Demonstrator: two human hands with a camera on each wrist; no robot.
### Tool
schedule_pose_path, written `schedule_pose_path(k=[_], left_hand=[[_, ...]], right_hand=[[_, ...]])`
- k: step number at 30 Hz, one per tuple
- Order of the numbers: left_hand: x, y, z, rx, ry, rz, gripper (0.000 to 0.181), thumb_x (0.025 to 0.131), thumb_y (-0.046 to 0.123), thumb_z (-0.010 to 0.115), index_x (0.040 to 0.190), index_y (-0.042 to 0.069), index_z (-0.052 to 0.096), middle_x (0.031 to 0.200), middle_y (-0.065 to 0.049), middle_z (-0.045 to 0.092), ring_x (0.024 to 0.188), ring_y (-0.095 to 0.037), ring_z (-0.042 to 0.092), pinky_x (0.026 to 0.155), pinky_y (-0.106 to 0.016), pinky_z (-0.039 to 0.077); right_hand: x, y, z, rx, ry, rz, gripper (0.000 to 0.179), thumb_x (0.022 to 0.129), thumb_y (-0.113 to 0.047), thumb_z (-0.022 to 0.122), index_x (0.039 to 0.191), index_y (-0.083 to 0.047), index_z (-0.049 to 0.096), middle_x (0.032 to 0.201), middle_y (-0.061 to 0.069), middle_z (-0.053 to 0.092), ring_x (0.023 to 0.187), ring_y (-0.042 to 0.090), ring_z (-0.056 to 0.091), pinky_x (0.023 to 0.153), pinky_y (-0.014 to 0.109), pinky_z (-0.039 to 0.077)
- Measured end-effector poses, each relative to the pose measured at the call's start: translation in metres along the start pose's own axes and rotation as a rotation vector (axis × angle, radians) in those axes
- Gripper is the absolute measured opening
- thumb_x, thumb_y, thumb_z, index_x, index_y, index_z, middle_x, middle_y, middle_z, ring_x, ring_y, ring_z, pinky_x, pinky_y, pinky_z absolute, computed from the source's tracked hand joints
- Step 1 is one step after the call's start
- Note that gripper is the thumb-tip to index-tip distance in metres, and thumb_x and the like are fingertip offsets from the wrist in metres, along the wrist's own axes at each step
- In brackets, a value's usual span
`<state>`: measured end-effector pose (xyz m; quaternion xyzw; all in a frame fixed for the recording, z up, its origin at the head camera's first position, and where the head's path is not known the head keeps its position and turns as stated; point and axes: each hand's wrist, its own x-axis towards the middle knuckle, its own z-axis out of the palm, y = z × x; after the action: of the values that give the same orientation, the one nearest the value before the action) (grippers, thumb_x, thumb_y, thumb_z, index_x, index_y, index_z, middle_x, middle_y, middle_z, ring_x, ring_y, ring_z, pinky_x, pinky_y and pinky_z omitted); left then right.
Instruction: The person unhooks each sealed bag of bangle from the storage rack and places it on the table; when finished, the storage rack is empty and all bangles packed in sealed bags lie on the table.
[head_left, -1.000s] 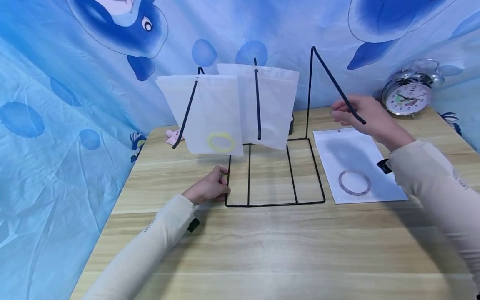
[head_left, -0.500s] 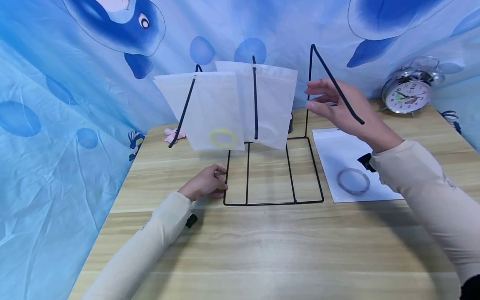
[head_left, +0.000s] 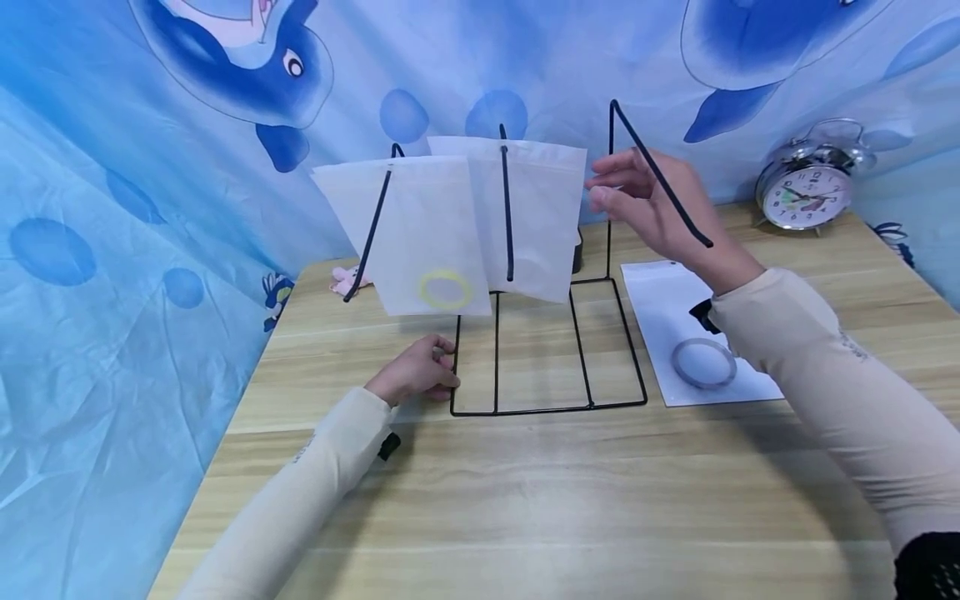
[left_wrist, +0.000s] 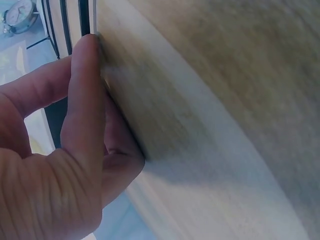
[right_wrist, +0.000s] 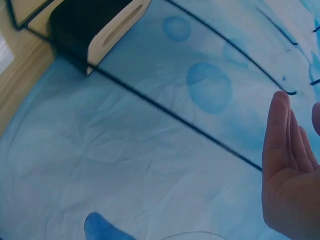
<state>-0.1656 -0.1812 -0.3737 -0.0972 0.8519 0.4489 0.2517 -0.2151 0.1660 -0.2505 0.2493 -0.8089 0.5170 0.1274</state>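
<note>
Two hands at work w/ a blk wire rack (head_left: pixel 543 411), its base lying on the wood-look worktop (head_left: pixel 525 500), approx mid. L hand (head_left: pixel 420 369) at L side of base: grip closed on the side bar, thumb + fingertips pinching it, per head & L wrist views. R hand (head_left: pixel 663 215) is raised at R side of rack, behind the sloping R hook (head_left: pixel 652 164) as seen from head cam. R grip unclosed: fingers straight & together in R wrist view, thumb apart, nothing held. Fingertips point twd mid bag; can't tell if hand touches the R upright.

L bag (head_left: pixel 427 225), white, hangs on L hook (head_left: pixel 377 217), w/ yellow ring (head_left: pixel 446 306) showing near its bottom. Mid bag (head_left: pixel 536 225), also white, hangs on mid hook (head_left: pixel 508 212), partly behind L bag. Both hang above the base, slightly tilted. Third white bag, the flat bag (head_left: pixel 675 325), lies on worktop just R of rack, partly under R forearm in view; greyish-purple ring (head_left: pixel 705 386) shows near its close end. Can't tell if rings are in or on bags.

Bkgd: silver twin-bell clock (head_left: pixel 806 196) at back R, pink toy (head_left: pixel 345 275) at back L, blk box (right_wrist: pixel 87 20) w/ pale slotted face behind rack. Blue curtain (head_left: pixel 150 367) w/ cartoon sea animals. Sleeves (head_left: pixel 322 467) beige.
</note>
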Motion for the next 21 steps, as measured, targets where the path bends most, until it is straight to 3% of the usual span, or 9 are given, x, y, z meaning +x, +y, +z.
schedule_pose_path(k=[5, 11, 15, 21], left_hand=[[-0.001, -0.001, 0.0, -0.035, -0.015, 0.015, 0.053, 0.088, -0.011, 0.068, 0.133, 0.001, 0.042, 0.106, -0.013, 0.048, 0.079, -0.022, 0.06, 0.071, -0.034, 0.061], [-0.004, 0.0, -0.002, -0.053, -0.036, 0.026, 0.053, 0.09, -0.01, 0.066, 0.134, 0.002, 0.04, 0.104, -0.012, 0.047, 0.077, -0.02, 0.058, 0.071, -0.032, 0.06], [-0.004, -0.001, -0.002, -0.058, -0.034, 0.031, 0.053, 0.091, -0.01, 0.065, 0.135, 0.002, 0.039, 0.104, -0.012, 0.046, 0.078, -0.02, 0.057, 0.072, -0.032, 0.06], [-0.006, -0.003, 0.002, -0.072, -0.026, 0.032, 0.053, 0.091, -0.01, 0.066, 0.135, 0.003, 0.04, 0.103, -0.011, 0.046, 0.079, -0.02, 0.056, 0.071, -0.032, 0.06]], right_hand=[[0.004, 0.005, -0.001, -0.067, 0.04, 0.028, 0.037, 0.098, -0.028, 0.066, 0.126, -0.003, 0.064, 0.121, 0.014, 0.067, 0.099, 0.011, 0.066, 0.079, 0.02, 0.051], [0.012, 0.004, 0.005, -0.017, 0.042, 0.083, 0.043, 0.097, -0.032, 0.068, 0.13, -0.006, 0.062, 0.125, 0.014, 0.066, 0.112, 0.022, 0.064, 0.087, 0.026, 0.05], [0.018, 0.0, 0.014, -0.021, 0.079, 0.068, 0.039, 0.096, -0.032, 0.07, 0.126, -0.007, 0.066, 0.118, 0.01, 0.069, 0.1, 0.013, 0.066, 0.081, 0.022, 0.051], [0.022, -0.002, 0.022, 0.027, 0.093, -0.014, 0.025, 0.098, -0.024, 0.068, 0.112, -0.004, 0.072, 0.104, 0.007, 0.073, 0.084, 0.014, 0.066, 0.073, 0.02, 0.053]])
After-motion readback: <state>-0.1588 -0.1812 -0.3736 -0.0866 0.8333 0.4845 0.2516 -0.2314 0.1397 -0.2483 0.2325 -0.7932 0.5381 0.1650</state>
